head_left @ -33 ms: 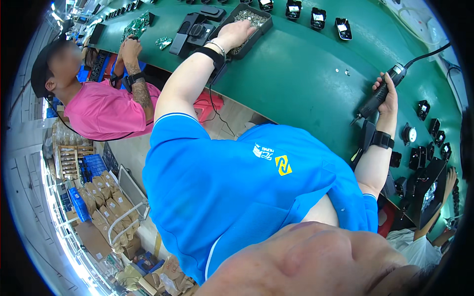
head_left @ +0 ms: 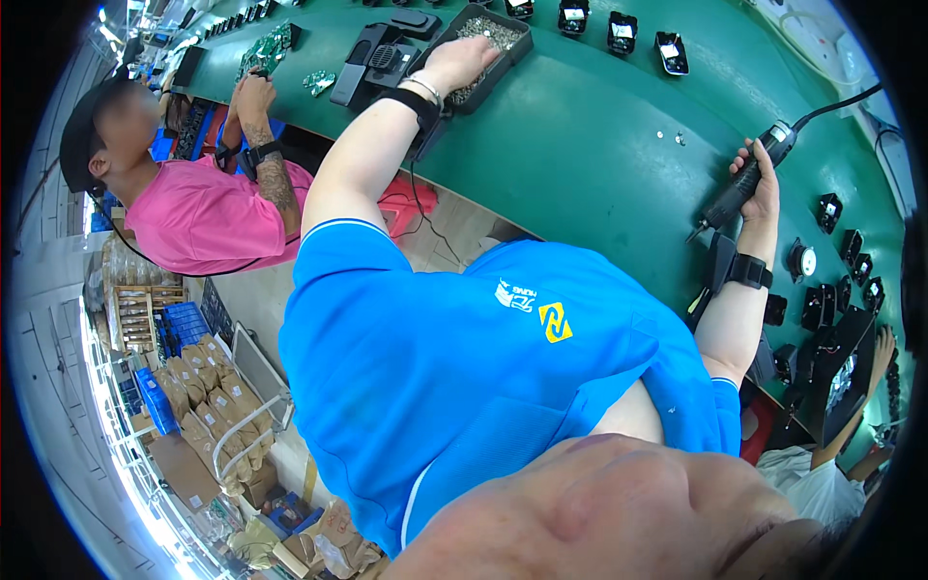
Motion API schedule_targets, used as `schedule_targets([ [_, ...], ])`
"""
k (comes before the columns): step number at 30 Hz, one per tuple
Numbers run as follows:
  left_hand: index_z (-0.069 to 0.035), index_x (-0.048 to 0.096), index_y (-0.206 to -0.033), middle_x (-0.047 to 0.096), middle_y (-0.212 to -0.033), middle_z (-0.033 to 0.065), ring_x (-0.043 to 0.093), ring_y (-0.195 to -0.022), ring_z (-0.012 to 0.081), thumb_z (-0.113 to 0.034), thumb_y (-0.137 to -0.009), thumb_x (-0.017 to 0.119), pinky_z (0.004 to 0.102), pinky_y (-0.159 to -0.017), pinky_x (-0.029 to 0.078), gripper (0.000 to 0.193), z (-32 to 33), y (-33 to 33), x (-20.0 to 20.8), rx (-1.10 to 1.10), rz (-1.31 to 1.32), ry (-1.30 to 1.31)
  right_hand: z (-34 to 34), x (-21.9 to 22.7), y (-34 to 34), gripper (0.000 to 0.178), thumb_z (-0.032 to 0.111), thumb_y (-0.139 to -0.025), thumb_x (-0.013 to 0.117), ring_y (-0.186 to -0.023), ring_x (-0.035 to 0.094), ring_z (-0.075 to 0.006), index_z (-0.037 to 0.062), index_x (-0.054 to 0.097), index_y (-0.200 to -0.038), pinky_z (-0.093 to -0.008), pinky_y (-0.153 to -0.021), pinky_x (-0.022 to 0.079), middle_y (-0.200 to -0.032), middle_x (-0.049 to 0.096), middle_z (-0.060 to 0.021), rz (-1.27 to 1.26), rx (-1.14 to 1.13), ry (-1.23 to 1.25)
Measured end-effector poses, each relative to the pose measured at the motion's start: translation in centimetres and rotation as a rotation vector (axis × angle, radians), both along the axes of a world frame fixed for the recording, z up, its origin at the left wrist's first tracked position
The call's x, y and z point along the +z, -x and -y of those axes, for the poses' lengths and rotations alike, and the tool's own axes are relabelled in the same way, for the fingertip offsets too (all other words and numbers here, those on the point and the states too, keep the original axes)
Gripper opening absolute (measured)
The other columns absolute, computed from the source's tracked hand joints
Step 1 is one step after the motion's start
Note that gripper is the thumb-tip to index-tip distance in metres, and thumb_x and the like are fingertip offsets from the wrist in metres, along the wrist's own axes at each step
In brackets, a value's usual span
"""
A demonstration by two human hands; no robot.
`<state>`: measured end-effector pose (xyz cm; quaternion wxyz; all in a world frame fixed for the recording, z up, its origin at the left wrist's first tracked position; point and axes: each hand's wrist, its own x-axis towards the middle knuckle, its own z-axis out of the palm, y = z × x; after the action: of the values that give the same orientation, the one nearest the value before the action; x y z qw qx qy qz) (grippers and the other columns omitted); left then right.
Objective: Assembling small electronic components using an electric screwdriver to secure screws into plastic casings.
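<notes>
My left hand (head_left: 458, 66) reaches over a black tray (head_left: 512, 58) of small metal pieces that look like screws (head_left: 491, 31). Its fingers are bent together and point down at the pieces; the fingertips are partly hidden, so what they pinch is not visible. On the right, my right hand (head_left: 760, 182) is wrapped round a black electric screwdriver (head_left: 742, 186). The tool tilts, its thin bit toward the lower left and its cord running off to the upper right. A few tiny loose parts (head_left: 680, 138) lie on the green table between my hands.
Black housings (head_left: 622, 33) line the table's far side; more (head_left: 829, 213) stand at right, near a round speaker (head_left: 801, 261). Black devices (head_left: 369, 66) adjoin the tray. A co-worker in pink (head_left: 217, 208) handles green boards (head_left: 266, 53) at left. Another person's arm (head_left: 878, 372) shows at right.
My left hand has shifted very slightly over the tray, its fingers drawn closer together. My right hand and the screwdriver stay in place.
</notes>
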<state>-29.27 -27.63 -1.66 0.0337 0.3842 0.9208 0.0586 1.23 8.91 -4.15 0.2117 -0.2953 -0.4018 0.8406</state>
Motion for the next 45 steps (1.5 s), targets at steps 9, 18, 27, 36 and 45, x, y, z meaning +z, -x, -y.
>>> schedule_targets([
  [9, 0.000, 0.059, -0.090, 0.059, -0.070, 0.0082, 0.057, -0.061, 0.0149, -0.031, -0.089, 0.051, 0.0309, -0.049, 0.043, 0.033, 0.8, 5.4, -1.1, 0.227, 0.266, -0.359, 0.0, -0.1, 0.2, 0.027, 0.018, -0.081, 0.068, -0.063, 0.057, -0.0149, -0.0002, 0.057, -0.096, -0.0266, -0.056, 0.051, -0.077, 0.058, -0.0080, -0.006, -0.002, -0.014],
  [18, -0.008, 0.049, -0.074, 0.050, -0.062, -0.0002, 0.035, -0.040, 0.0054, -0.025, -0.091, 0.049, 0.0188, -0.030, 0.021, 0.024, 1.5, 6.3, 0.4, 0.568, 1.208, -0.910, -0.2, -0.3, 0.1, 0.027, 0.018, -0.080, 0.069, -0.064, 0.058, -0.0146, -0.0003, 0.057, -0.096, -0.0262, -0.056, 0.052, -0.077, 0.059, -0.0078, -0.008, 0.002, -0.006],
  [27, -0.008, 0.051, -0.072, 0.048, -0.059, 0.0009, 0.048, -0.050, 0.0138, -0.026, -0.091, 0.051, 0.0229, -0.041, 0.039, 0.026, -1.4, -0.2, 5.4, 0.354, 1.904, -1.065, -0.4, -0.3, -0.2, 0.031, 0.018, -0.079, 0.069, -0.064, 0.057, -0.0145, -0.0006, 0.055, -0.099, -0.0259, -0.056, 0.050, -0.078, 0.058, -0.0089, -0.030, 0.003, 0.017],
  [36, -0.009, 0.052, -0.082, 0.046, -0.065, -0.0040, 0.042, -0.053, 0.0053, -0.028, -0.091, 0.053, 0.0184, -0.042, 0.029, 0.022, -15.2, -11.6, 0.6, 0.096, 1.425, -0.700, 0.9, 0.4, 0.3, 0.034, 0.023, -0.074, 0.074, -0.064, 0.059, -0.0153, -0.0010, 0.055, -0.088, -0.0269, -0.058, 0.052, -0.076, 0.059, -0.0093, -0.018, -0.006, -0.098],
  [45, -0.008, 0.055, -0.085, 0.058, -0.079, 0.0149, 0.058, -0.076, 0.0339, -0.029, -0.089, 0.050, 0.0424, -0.061, 0.047, 0.022, -20.6, -14.6, -2.6, -0.537, -0.007, -0.374, 1.2, -0.2, 0.8, 0.033, 0.025, -0.073, 0.075, -0.063, 0.059, -0.0142, -0.0008, 0.057, -0.084, -0.0261, -0.058, 0.053, -0.075, 0.060, -0.0082, 0.001, -0.043, -0.092],
])
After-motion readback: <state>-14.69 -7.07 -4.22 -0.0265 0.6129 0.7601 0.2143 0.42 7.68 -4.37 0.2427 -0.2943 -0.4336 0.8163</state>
